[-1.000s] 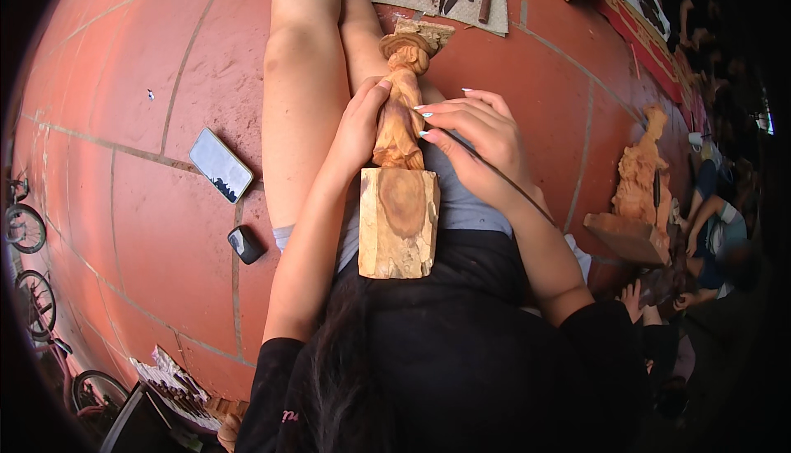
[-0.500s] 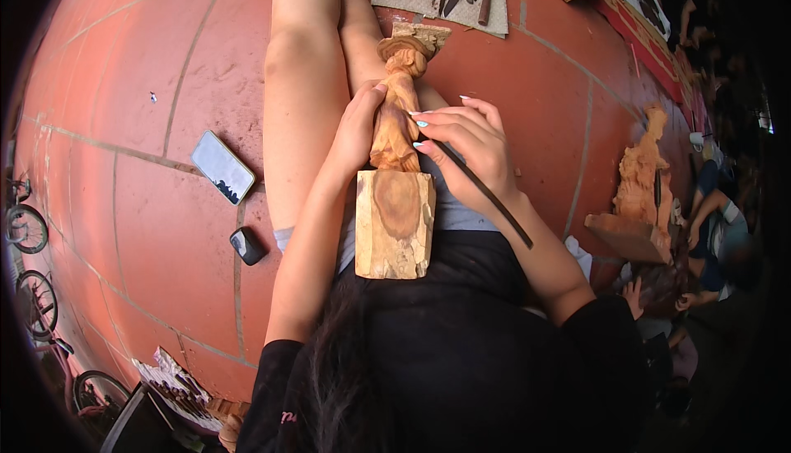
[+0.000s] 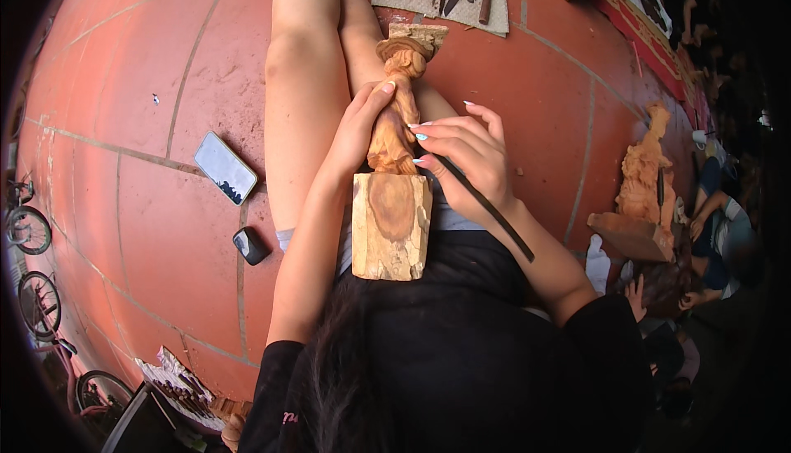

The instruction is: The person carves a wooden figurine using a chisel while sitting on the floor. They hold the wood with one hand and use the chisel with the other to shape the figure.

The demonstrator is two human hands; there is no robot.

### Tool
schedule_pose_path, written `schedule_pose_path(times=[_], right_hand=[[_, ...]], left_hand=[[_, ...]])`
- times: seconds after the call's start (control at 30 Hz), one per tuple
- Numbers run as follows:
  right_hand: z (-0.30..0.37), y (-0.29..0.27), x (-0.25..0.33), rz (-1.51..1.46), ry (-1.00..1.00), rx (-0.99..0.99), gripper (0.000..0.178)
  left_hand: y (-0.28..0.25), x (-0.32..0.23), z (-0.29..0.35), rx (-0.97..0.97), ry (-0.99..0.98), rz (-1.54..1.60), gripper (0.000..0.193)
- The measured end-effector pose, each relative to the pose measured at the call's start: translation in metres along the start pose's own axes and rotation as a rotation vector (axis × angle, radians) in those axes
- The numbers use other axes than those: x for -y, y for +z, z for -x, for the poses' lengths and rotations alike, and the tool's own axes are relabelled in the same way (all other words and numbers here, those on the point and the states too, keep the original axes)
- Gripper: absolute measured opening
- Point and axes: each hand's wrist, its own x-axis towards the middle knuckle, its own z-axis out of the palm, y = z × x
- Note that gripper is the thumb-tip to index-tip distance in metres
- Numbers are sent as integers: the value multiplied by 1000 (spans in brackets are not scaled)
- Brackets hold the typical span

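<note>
The wooden carving is a long, pale-orange figure lying lengthwise along the person's lap, its head end pointing away toward the knees. Its near end is a squared, uncarved block with a darker oval of heartwood showing on the cut face, and that block rests against the black shirt. The middle is narrowed and rounded into body forms; the far end carries a carved head under a flat, rough cap of wood. The carving tool is a thin dark rod, slanted, its tip meeting the figure's middle.
</note>
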Motion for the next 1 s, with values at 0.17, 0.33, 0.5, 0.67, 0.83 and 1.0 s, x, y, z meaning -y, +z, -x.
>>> schedule_pose_path(times=[0.17,0.33,0.5,0.67,0.83,1.0], right_hand=[[-3,-5,-3,-40,12,21,14],[-8,6,-3,23,-8,-23,17],[8,-2,3,-8,9,0,19],[-5,5,0,34,-22,-24,17],[5,-1,10,3,14,1,14],[-4,4,4,32,1,-38,14]], left_hand=[[2,-5,2,-23,-20,2,38],[1,-3,-1,9,7,9,37],[4,-6,2,5,-7,47,39],[4,-8,2,-5,-22,27,39],[3,-7,2,-4,-8,19,39],[5,-10,3,-4,-29,45,38]])
